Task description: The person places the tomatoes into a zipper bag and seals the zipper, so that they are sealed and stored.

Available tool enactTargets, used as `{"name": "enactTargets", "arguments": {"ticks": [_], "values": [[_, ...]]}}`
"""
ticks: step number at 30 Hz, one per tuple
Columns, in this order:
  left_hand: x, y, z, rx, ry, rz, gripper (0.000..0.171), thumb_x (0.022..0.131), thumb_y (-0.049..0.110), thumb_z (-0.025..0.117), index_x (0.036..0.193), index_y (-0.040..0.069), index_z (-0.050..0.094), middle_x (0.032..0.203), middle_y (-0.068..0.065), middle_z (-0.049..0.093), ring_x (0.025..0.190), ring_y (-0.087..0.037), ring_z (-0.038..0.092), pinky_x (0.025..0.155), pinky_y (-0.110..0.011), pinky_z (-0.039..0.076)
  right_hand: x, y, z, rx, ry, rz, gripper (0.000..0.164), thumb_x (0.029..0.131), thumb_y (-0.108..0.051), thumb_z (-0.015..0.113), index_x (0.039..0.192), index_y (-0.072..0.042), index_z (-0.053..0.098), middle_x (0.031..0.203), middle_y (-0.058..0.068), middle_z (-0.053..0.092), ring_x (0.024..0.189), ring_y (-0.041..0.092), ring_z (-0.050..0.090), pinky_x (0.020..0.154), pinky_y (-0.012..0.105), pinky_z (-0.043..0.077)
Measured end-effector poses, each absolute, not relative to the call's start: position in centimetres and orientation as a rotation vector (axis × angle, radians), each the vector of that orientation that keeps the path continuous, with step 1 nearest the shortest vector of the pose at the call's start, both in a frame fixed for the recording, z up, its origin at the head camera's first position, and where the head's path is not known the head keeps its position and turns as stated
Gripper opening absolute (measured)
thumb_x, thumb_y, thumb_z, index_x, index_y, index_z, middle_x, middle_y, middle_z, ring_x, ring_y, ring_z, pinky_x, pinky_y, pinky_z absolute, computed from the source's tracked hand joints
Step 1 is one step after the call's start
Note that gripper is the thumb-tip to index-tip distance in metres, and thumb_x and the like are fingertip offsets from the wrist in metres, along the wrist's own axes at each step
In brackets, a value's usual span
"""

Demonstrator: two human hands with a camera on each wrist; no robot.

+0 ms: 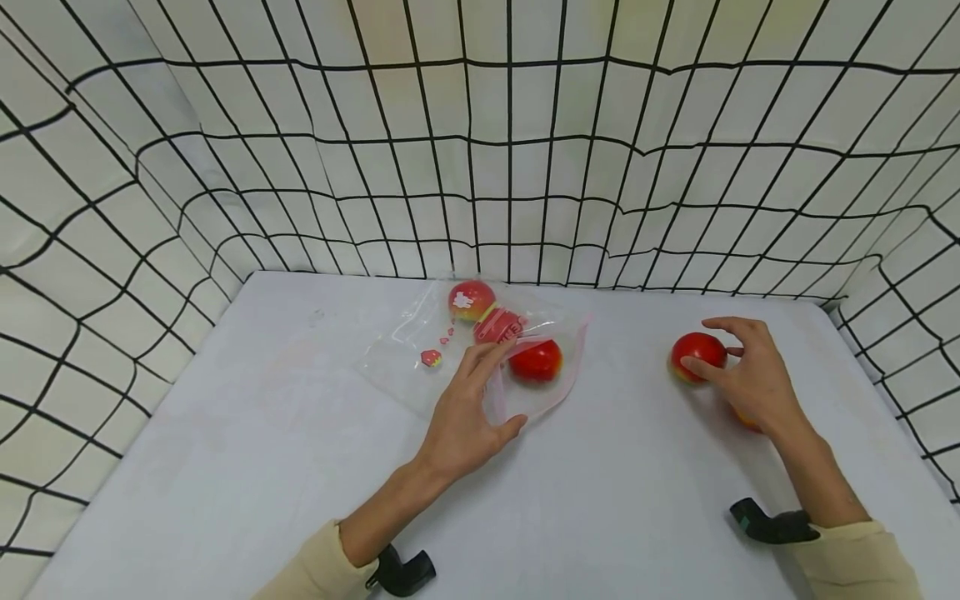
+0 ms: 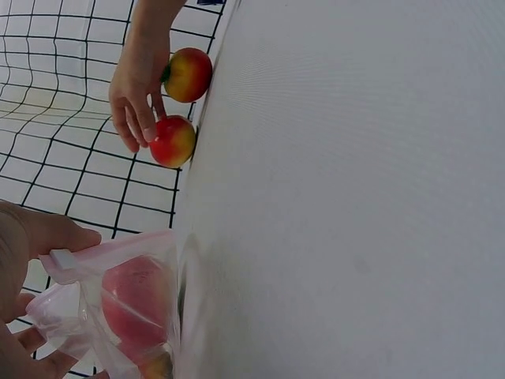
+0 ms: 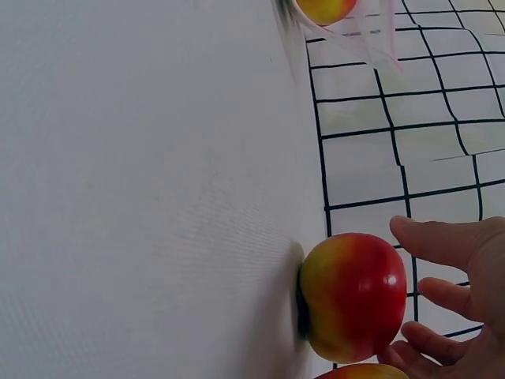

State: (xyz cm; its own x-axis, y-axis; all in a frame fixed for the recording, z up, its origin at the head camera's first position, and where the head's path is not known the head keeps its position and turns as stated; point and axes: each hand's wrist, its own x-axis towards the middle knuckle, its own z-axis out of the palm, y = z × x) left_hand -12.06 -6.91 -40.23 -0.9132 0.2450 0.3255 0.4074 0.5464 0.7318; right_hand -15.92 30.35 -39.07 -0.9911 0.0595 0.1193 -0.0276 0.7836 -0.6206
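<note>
A clear plastic zip bag (image 1: 405, 367) with a pink edge lies on the table, with two red-yellow apples inside: one near the back (image 1: 467, 293) and one near its mouth (image 1: 536, 362). My left hand (image 1: 461, 425) is at the mouth, its fingers touching the lifted flap and its thumb spread toward the near edge. On the right, my right hand (image 1: 753, 379) has thumb and fingers spread around a loose apple (image 1: 693, 352). A gap shows between palm and apple (image 3: 355, 296) in the right wrist view. Another apple (image 1: 746, 418) is partly hidden beneath that hand.
The white table (image 1: 247, 442) is bordered at the back and sides by a black grid net (image 1: 510, 200) over pale walls. Black curved wrist mounts (image 1: 772, 523) sit at both sleeves.
</note>
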Motion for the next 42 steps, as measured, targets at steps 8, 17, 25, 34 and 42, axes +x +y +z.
{"name": "enactTargets", "arguments": {"ticks": [8, 17, 25, 34, 42], "values": [[-11.9, -6.9, -40.1, -0.551, -2.603, -1.299, 0.095, 0.074, 0.01, 0.093, 0.157, 0.02, 0.047, 0.15, -0.003, 0.05, 0.143, -0.02, 0.05, 0.099, -0.042, 0.061, -16.3, 31.0, -38.9, -0.032, -2.966, 0.95, 0.078, 0.091, -0.025, 0.081, 0.153, 0.001, 0.041, 0.151, 0.038, 0.037, 0.124, 0.057, 0.048, 0.097, 0.07, 0.054], [-11.8, -7.0, -40.2, -0.56, -2.599, -1.295, 0.095, 0.074, 0.01, 0.093, 0.157, 0.021, 0.046, 0.15, -0.002, 0.05, 0.144, -0.019, 0.049, 0.1, -0.041, 0.061, -16.6, 31.8, -39.1, 0.029, -3.103, 0.883, 0.081, 0.088, -0.028, 0.083, 0.154, -0.003, 0.041, 0.149, 0.038, 0.04, 0.126, 0.057, 0.045, 0.094, 0.07, 0.054], [-11.9, -7.0, -40.3, -0.561, -2.599, -1.29, 0.095, 0.074, 0.011, 0.093, 0.156, 0.02, 0.047, 0.15, -0.003, 0.05, 0.143, -0.019, 0.05, 0.099, -0.041, 0.061, -16.7, 32.0, -39.1, 0.052, -3.108, 0.866, 0.081, 0.088, -0.027, 0.084, 0.155, -0.006, 0.042, 0.149, 0.036, 0.042, 0.129, 0.058, 0.041, 0.096, 0.074, 0.051], [-11.9, -6.9, -40.3, -0.559, -2.604, -1.289, 0.096, 0.074, 0.011, 0.093, 0.157, 0.021, 0.046, 0.15, -0.002, 0.05, 0.143, -0.019, 0.05, 0.099, -0.04, 0.061, -16.4, 31.9, -39.0, 0.099, -3.043, 0.891, 0.078, 0.091, -0.029, 0.081, 0.154, -0.005, 0.042, 0.149, 0.034, 0.045, 0.128, 0.056, 0.043, 0.096, 0.073, 0.049], [-11.9, -7.0, -40.2, -0.567, -2.593, -1.28, 0.096, 0.074, 0.011, 0.093, 0.157, 0.02, 0.046, 0.149, -0.003, 0.051, 0.143, -0.019, 0.05, 0.099, -0.04, 0.061, -16.0, 30.7, -38.7, 0.148, -2.909, 0.907, 0.082, 0.091, -0.026, 0.081, 0.156, -0.002, 0.039, 0.15, 0.031, 0.045, 0.131, 0.052, 0.046, 0.103, 0.07, 0.049]]}}
